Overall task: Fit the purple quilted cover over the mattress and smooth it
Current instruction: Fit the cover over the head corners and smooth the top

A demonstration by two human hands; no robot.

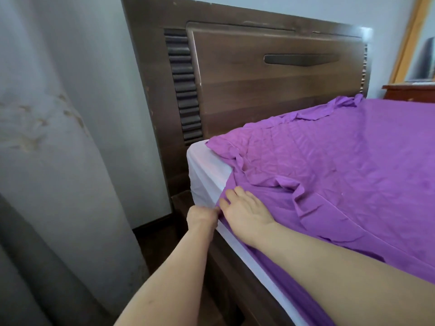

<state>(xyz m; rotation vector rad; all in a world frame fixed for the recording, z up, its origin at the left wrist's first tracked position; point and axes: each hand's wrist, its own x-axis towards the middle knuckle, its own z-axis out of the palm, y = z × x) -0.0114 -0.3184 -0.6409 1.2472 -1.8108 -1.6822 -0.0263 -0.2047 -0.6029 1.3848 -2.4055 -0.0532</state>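
The purple cover [329, 165] lies rumpled across the mattress [207, 170], whose white corner by the headboard [259, 90] is bare, just beyond my grips. My left hand [203, 216] is closed, pinching the cover's edge at the mattress side; my right hand [244, 211], touching it, lies flat and open on the fabric. I'd judge it best to pull the edge toward that corner while pressing down so nothing slips.

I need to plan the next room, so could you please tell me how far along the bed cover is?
Done: the purple quilted cover is spread over most of the white mattress. In hand: the left hand pinches its edge at the side while the right hand lies flat on it. Left: the corner by the dark wooden headboard is bare white, and the nearby fabric is bunched and unsmoothed.
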